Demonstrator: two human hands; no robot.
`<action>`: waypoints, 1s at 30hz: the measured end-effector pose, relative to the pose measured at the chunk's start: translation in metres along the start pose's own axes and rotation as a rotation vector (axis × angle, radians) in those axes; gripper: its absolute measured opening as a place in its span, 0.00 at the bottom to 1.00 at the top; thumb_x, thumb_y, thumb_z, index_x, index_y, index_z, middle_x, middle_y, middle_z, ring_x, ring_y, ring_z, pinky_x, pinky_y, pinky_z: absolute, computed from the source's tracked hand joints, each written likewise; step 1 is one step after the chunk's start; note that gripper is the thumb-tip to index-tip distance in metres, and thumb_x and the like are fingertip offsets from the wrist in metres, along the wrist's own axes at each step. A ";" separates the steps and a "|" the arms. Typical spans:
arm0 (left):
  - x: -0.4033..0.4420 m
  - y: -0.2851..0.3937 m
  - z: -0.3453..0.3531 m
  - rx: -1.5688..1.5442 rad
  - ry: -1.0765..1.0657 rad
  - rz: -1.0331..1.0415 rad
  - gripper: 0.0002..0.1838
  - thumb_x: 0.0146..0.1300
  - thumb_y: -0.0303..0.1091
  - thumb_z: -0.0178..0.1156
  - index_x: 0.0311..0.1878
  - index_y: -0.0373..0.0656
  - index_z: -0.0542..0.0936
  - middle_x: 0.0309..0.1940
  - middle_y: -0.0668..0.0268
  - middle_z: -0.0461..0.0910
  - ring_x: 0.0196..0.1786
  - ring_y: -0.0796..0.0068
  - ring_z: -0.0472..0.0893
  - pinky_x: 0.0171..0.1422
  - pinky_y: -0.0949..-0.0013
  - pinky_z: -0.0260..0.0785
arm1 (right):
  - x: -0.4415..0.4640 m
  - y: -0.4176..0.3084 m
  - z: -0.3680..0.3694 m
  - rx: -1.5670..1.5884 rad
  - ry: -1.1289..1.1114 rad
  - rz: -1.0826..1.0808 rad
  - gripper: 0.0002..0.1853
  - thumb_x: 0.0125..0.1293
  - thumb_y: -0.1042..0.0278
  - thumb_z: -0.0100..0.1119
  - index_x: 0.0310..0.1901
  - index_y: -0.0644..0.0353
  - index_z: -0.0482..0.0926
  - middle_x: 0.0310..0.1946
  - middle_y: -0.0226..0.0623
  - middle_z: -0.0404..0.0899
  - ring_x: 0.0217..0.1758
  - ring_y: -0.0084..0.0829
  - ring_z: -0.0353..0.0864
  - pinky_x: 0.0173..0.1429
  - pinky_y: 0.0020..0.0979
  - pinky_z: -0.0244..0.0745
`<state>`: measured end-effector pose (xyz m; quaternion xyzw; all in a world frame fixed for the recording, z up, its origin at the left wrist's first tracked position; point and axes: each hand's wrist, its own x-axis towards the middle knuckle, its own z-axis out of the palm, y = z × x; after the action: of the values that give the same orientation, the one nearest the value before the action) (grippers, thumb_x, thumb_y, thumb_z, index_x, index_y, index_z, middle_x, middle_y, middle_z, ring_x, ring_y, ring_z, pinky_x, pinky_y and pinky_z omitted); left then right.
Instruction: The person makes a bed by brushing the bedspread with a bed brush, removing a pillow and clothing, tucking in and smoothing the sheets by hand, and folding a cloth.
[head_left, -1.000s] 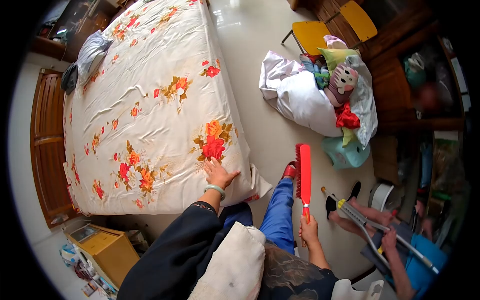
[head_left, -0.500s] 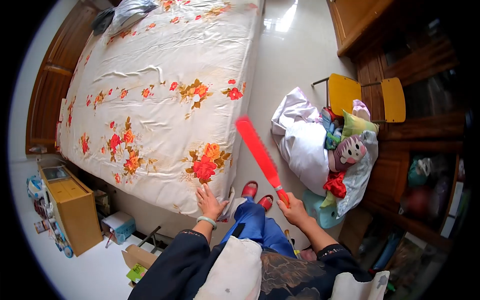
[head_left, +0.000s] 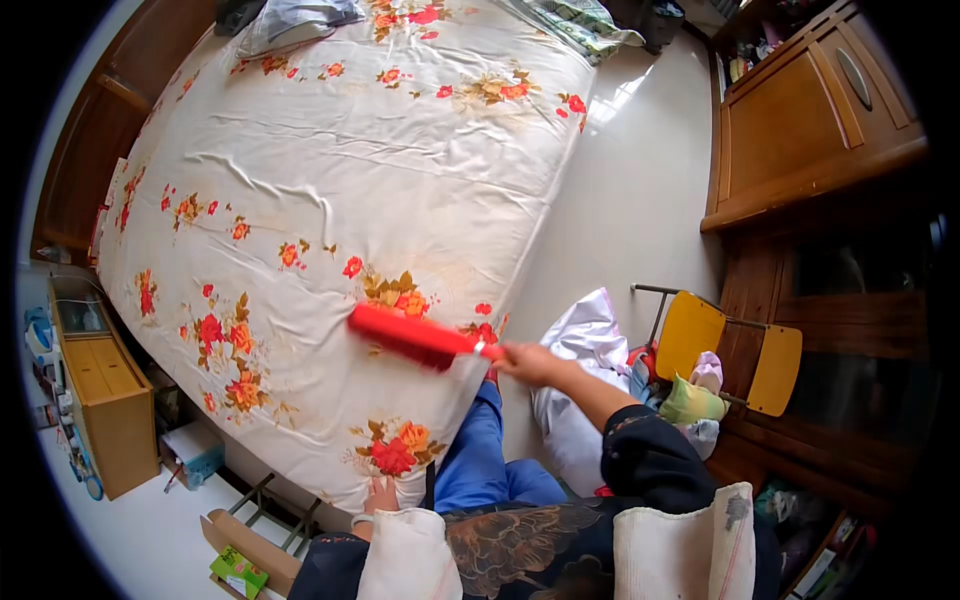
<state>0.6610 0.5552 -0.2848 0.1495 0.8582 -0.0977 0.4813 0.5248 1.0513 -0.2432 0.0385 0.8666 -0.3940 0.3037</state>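
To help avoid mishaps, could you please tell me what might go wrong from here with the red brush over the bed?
The floral sheet has creases, so a stroke of the red brush in the right hand might drag them into bigger folds.

The white bundle sits close to the person's blue trousers, so a sideways step could catch it.

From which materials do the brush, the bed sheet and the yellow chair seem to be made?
Brush: probably hard plastic, evenly red; motion blur hides its finish. Bed sheet: matte printed cloth, judging by its soft wrinkles. Yellow chair: smooth seat, perhaps painted wood or plastic; thin grey legs look metal.
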 end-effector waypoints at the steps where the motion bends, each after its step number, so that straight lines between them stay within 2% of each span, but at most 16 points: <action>1: -0.001 -0.006 0.002 0.002 -0.039 0.003 0.57 0.39 0.48 0.74 0.70 0.41 0.52 0.67 0.41 0.55 0.67 0.42 0.61 0.62 0.49 0.66 | 0.009 0.029 -0.041 0.068 0.190 0.127 0.20 0.65 0.47 0.53 0.40 0.60 0.71 0.26 0.44 0.75 0.31 0.44 0.75 0.35 0.41 0.70; 5: -0.001 0.006 -0.074 -0.105 -0.307 -0.100 0.50 0.44 0.46 0.70 0.68 0.39 0.56 0.66 0.41 0.57 0.66 0.46 0.63 0.61 0.52 0.66 | -0.002 0.119 -0.184 0.354 0.887 0.534 0.17 0.66 0.50 0.53 0.36 0.57 0.69 0.17 0.31 0.67 0.16 0.27 0.67 0.19 0.31 0.64; 7: 0.010 0.024 -0.129 -0.168 -0.340 -0.156 0.46 0.47 0.45 0.68 0.66 0.37 0.58 0.65 0.42 0.58 0.65 0.48 0.65 0.61 0.54 0.67 | -0.024 0.120 -0.233 0.637 1.014 0.627 0.15 0.66 0.52 0.53 0.34 0.55 0.69 0.15 0.26 0.64 0.12 0.22 0.64 0.14 0.29 0.62; 9: 0.022 0.051 -0.183 -0.256 -0.195 -0.207 0.42 0.49 0.43 0.66 0.65 0.36 0.59 0.65 0.42 0.59 0.64 0.50 0.66 0.61 0.56 0.67 | -0.044 0.110 -0.248 0.652 1.044 0.597 0.14 0.67 0.53 0.54 0.33 0.55 0.69 0.15 0.25 0.65 0.12 0.21 0.64 0.14 0.28 0.62; 11: 0.031 0.086 -0.233 -0.385 0.015 -0.223 0.39 0.52 0.42 0.64 0.63 0.35 0.61 0.65 0.43 0.61 0.64 0.52 0.68 0.61 0.58 0.67 | -0.046 0.088 -0.236 0.618 0.945 0.470 0.12 0.67 0.57 0.53 0.34 0.57 0.70 0.17 0.26 0.66 0.14 0.19 0.65 0.16 0.26 0.62; 12: 0.038 0.103 -0.249 -0.464 0.128 -0.209 0.38 0.52 0.42 0.64 0.63 0.33 0.62 0.63 0.42 0.63 0.63 0.50 0.68 0.62 0.58 0.67 | -0.034 0.094 -0.210 0.526 0.901 0.316 0.11 0.67 0.59 0.53 0.36 0.57 0.71 0.17 0.26 0.66 0.15 0.18 0.65 0.18 0.25 0.62; 13: 0.046 0.122 -0.264 -0.539 0.248 -0.187 0.37 0.52 0.42 0.64 0.62 0.32 0.63 0.61 0.42 0.65 0.63 0.48 0.68 0.62 0.57 0.66 | -0.026 0.075 -0.197 0.524 0.799 0.235 0.12 0.67 0.57 0.54 0.37 0.58 0.71 0.19 0.30 0.69 0.18 0.23 0.67 0.21 0.28 0.64; 16: 0.083 0.176 -0.284 -0.570 0.304 -0.170 0.39 0.53 0.44 0.64 0.63 0.31 0.62 0.60 0.42 0.66 0.63 0.45 0.67 0.64 0.56 0.63 | -0.001 -0.012 -0.165 0.448 0.288 0.003 0.16 0.65 0.54 0.54 0.43 0.60 0.72 0.26 0.42 0.75 0.28 0.39 0.75 0.33 0.38 0.69; 18: 0.091 0.217 -0.312 -0.583 0.073 -0.157 0.41 0.54 0.48 0.63 0.64 0.31 0.62 0.59 0.42 0.68 0.63 0.46 0.67 0.66 0.57 0.62 | 0.029 -0.047 -0.150 0.296 -0.085 -0.172 0.20 0.64 0.51 0.55 0.46 0.61 0.72 0.31 0.50 0.79 0.35 0.49 0.80 0.41 0.44 0.73; 19: 0.088 0.236 -0.332 -0.579 -0.066 -0.132 0.41 0.54 0.51 0.62 0.64 0.31 0.62 0.58 0.42 0.69 0.63 0.47 0.68 0.66 0.58 0.62 | 0.055 -0.049 -0.139 0.152 -0.251 -0.269 0.22 0.63 0.48 0.53 0.43 0.62 0.73 0.31 0.54 0.79 0.38 0.56 0.78 0.43 0.48 0.72; 20: 0.085 0.254 -0.349 -0.577 -0.207 -0.112 0.42 0.54 0.53 0.61 0.64 0.31 0.63 0.57 0.42 0.71 0.62 0.48 0.70 0.65 0.59 0.62 | 0.075 -0.053 -0.144 0.039 -0.374 -0.343 0.21 0.62 0.48 0.54 0.40 0.62 0.75 0.31 0.54 0.79 0.39 0.54 0.79 0.43 0.48 0.72; 22: 0.096 0.277 -0.339 -0.528 -0.153 -0.032 0.39 0.56 0.54 0.60 0.63 0.33 0.66 0.56 0.44 0.72 0.60 0.49 0.72 0.64 0.60 0.63 | 0.108 -0.053 -0.187 -0.129 -0.512 -0.414 0.22 0.60 0.48 0.54 0.42 0.62 0.77 0.32 0.51 0.81 0.40 0.51 0.80 0.47 0.44 0.73; 24: 0.086 0.313 -0.373 -0.596 -0.157 -0.067 0.38 0.57 0.53 0.59 0.64 0.36 0.66 0.57 0.46 0.72 0.61 0.50 0.71 0.65 0.59 0.63 | 0.153 -0.005 -0.221 -0.157 -0.430 -0.329 0.25 0.61 0.46 0.53 0.44 0.63 0.77 0.35 0.53 0.81 0.42 0.51 0.80 0.49 0.45 0.73; 26: 0.097 0.345 -0.391 -0.630 -0.147 -0.075 0.37 0.57 0.53 0.59 0.65 0.37 0.66 0.58 0.46 0.72 0.61 0.51 0.72 0.65 0.59 0.63 | 0.177 0.052 -0.294 0.047 -0.204 -0.136 0.25 0.64 0.45 0.52 0.43 0.64 0.76 0.36 0.54 0.80 0.43 0.53 0.79 0.48 0.45 0.73; 29: 0.123 0.384 -0.412 -0.695 -0.053 -0.072 0.35 0.56 0.50 0.61 0.62 0.37 0.69 0.53 0.48 0.76 0.55 0.54 0.77 0.59 0.62 0.67 | 0.168 0.135 -0.396 0.215 0.199 0.152 0.24 0.64 0.46 0.53 0.45 0.63 0.74 0.36 0.54 0.79 0.41 0.53 0.79 0.45 0.45 0.72; 30: 0.130 0.401 -0.437 -0.707 -0.083 -0.052 0.34 0.57 0.50 0.60 0.62 0.37 0.69 0.55 0.47 0.75 0.57 0.53 0.75 0.61 0.60 0.66 | 0.144 0.159 -0.422 0.198 0.199 0.165 0.24 0.64 0.47 0.53 0.45 0.63 0.73 0.36 0.56 0.79 0.41 0.54 0.79 0.46 0.46 0.72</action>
<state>0.3893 1.0876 -0.1796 -0.0525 0.8221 0.1872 0.5351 0.2473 1.4332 -0.2149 0.1784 0.8432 -0.4454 0.2424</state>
